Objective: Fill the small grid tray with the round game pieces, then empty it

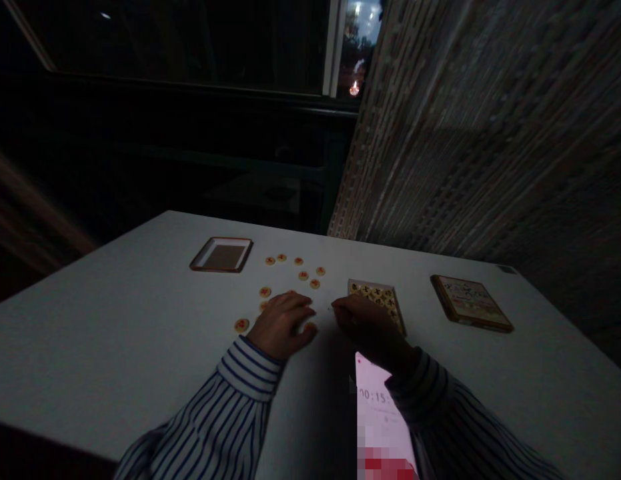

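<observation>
My left hand (283,325) rests on the white table (115,333) with its fingers curled over small round wooden discs (303,275) marked in red. My right hand (369,328) lies beside it, fingers pinched together at the near left corner of a small tray of discs with dark marks (379,297). Whether anything is between those fingers is too dark to tell. Several red-marked discs lie scattered just beyond both hands, and one disc (241,325) sits left of my left hand.
An empty box half with an orange rim (221,255) lies at the back left. A printed box lid (471,302) lies at the right. A lit phone screen (383,420) glows under my right forearm. A brick wall rises behind the table on the right.
</observation>
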{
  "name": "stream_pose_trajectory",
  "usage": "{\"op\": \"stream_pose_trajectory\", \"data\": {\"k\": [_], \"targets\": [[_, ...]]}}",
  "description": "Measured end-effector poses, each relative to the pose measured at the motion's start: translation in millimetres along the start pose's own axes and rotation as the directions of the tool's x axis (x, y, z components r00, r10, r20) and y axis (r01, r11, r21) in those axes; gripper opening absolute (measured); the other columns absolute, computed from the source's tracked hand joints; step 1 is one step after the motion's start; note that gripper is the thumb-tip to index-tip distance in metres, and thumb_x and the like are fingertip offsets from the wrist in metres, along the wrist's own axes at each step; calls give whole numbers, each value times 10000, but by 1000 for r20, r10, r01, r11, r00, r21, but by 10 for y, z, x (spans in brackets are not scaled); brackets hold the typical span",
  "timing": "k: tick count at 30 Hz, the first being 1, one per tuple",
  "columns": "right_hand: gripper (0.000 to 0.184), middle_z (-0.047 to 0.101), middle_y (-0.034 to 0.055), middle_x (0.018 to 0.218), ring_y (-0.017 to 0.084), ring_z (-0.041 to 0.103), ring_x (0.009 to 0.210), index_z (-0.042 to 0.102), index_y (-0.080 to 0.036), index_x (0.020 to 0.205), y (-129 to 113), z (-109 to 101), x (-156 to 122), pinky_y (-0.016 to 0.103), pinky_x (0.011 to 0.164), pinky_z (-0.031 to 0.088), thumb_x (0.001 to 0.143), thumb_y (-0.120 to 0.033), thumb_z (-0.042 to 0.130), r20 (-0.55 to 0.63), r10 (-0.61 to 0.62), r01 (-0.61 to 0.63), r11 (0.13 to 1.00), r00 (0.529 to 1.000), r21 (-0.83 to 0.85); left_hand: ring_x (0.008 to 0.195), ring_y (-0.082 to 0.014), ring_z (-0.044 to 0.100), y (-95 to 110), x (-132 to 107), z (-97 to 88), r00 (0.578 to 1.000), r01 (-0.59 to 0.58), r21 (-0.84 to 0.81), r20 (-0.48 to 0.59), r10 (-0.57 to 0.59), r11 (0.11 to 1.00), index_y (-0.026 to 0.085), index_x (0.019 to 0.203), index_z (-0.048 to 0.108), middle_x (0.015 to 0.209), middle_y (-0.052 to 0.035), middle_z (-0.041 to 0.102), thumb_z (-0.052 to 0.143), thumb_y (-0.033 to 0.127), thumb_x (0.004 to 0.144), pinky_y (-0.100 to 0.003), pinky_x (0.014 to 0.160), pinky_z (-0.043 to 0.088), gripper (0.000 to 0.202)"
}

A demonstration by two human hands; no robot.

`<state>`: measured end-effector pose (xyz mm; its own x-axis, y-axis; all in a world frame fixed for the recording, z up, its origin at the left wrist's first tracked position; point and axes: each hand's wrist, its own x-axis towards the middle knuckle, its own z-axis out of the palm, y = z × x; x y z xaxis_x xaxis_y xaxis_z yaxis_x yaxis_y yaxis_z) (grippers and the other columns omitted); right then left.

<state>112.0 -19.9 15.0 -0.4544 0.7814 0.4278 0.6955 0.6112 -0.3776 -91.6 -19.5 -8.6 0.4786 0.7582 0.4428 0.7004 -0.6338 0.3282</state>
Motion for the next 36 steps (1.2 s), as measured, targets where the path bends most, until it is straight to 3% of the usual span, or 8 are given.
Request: {"op": "stream_pose_trajectory", "data": {"k": [6,15,29,36], "targets": [[223,636,57,785,148,570,724,610,-164,893,-16,-6,-17,285,669,436,850,-196,394,23,-6,7,999,1000,-32,1132,-299,434,-27,-47,54,999,11,72,42,-14,997,252,938,663,1178,-69,572,619,328,688,-546,945,305,265],[236,636,70,807,163,575,755,620,-161,911,-2,18,-22,310,698,441,846,-192,395,31,-21,23,997,999,-68,1162,-303,408,-46,-55,67,995,5,77,95,-12,997,240,913,674,1207,-84,551,611,310,712,-563,947,295,222],[227,637,77,826,165,576,791,609,-147,931,5,16,-34,306,721,440,848,-185,401,42,-38,40,998,998,-43,1096,-254,488,-19,-19,43,999,-3,-4,-52,3,1000,228,968,618,1141,-77,597,595,301,730,-513,953,332,250],[228,636,62,802,160,566,761,615,-173,864,-16,6,-18,302,694,427,857,-200,389,56,-27,30,998,998,-54,958,-199,566,53,27,12,986,-49,-61,-162,38,997,182,954,589,991,-74,650,560,262,766,-425,891,412,207]]}}
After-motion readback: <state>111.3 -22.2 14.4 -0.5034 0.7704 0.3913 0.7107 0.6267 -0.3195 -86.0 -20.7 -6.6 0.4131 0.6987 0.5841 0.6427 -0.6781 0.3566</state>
